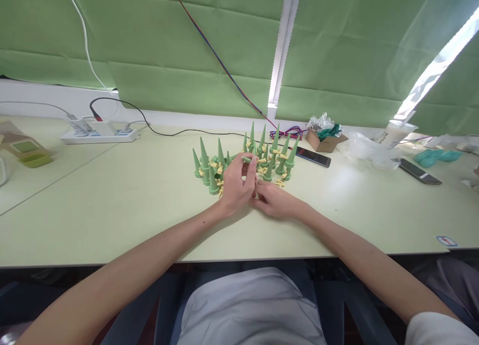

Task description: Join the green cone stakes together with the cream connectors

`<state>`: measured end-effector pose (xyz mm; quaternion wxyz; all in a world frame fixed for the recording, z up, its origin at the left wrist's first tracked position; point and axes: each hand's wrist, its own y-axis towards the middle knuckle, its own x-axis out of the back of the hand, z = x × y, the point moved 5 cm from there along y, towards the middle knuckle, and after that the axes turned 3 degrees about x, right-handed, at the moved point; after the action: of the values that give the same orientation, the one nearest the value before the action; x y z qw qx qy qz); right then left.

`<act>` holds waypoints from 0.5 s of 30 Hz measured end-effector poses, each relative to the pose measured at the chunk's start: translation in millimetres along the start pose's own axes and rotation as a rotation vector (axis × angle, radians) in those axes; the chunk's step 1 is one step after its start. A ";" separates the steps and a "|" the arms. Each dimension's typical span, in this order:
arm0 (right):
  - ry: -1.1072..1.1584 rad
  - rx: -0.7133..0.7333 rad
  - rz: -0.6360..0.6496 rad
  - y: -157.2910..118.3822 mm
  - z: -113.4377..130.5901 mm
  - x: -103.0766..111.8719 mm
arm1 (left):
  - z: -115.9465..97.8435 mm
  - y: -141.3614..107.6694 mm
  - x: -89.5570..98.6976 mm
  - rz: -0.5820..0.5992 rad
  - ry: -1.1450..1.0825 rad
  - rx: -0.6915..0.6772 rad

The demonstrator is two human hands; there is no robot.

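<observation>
My left hand (238, 183) is closed, thumb against fingers, around a slim green plastic piece (246, 159) whose pointed end shows. Close against it, my right hand (276, 199) has its fingers bent together under the left fingertips. What the right fingers grip is hidden. Around and behind both hands stand several green cone-shaped pieces (212, 181), mostly upright with points up. Small pale yellow pieces (280, 183) lie or hang among them, some apparently attached to the cones.
Behind the cones to the right lie a dark phone (313, 157) and a small cardboard box (325, 141) with plastic wrap. A cup (395, 134), a plastic bag (368, 149) and another phone (419, 171) are farther right. A power strip (99, 134) sits back left, its black cable (175, 134) running behind the cones.
</observation>
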<state>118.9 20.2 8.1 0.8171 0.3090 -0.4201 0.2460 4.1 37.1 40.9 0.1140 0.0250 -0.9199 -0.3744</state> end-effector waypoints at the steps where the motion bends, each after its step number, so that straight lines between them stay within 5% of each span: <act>1: -0.030 -0.007 -0.014 -1.0 -2.5 2.4 | -0.1 0.3 0.5 -0.011 0.002 -0.012; 9: -0.079 -0.120 -0.141 -2.5 -19.4 16.1 | -0.8 1.0 3.6 -0.060 0.097 -0.053; 15: -0.035 -0.274 -0.370 -4.1 -35.5 30.0 | 8.4 -0.1 -6.6 0.132 0.177 0.058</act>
<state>156.4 46.9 15.8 0.8752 0.2712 -0.3996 0.0271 8.6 43.6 33.8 0.2186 0.0006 -0.9163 -0.3356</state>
